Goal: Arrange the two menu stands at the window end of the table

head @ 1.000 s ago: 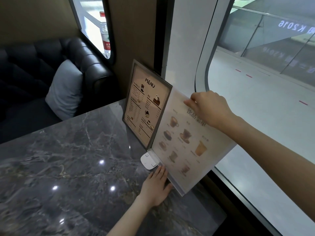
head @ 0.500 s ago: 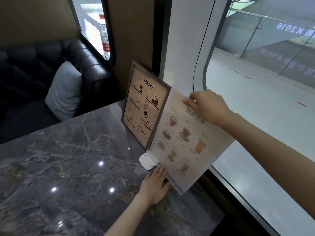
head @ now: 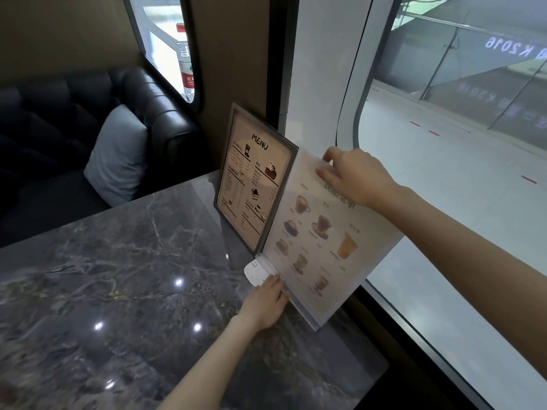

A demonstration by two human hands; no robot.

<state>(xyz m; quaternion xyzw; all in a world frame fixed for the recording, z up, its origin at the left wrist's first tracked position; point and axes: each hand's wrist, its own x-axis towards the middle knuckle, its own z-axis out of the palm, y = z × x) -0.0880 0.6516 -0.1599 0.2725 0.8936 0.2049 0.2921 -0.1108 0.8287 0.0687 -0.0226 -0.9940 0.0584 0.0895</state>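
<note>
Menu stands sit side by side at the window end of the grey marble table (head: 124, 276), toward one o'clock from the person. At eleven o'clock of the pair stands the dark-framed menu stand (head: 254, 184), upright, its frame holding a tan card headed "MENU". Just beside it, touching or nearly so along one edge, is the clear acrylic menu stand (head: 325, 235), whose sleeve holds a pale sheet printed with drinks; it leans back toward the window. The right hand (head: 355, 176) pinches this stand's top edge, thumb in front, fingers curled behind. The left hand (head: 263, 303) lies flat and open on the table, fingertips (head: 273, 281) against the stand's base and touching a small white device (head: 256, 270). At ten o'clock a water bottle (head: 186, 63) stands behind a black sofa (head: 88, 113) with a grey cushion (head: 118, 155)
</note>
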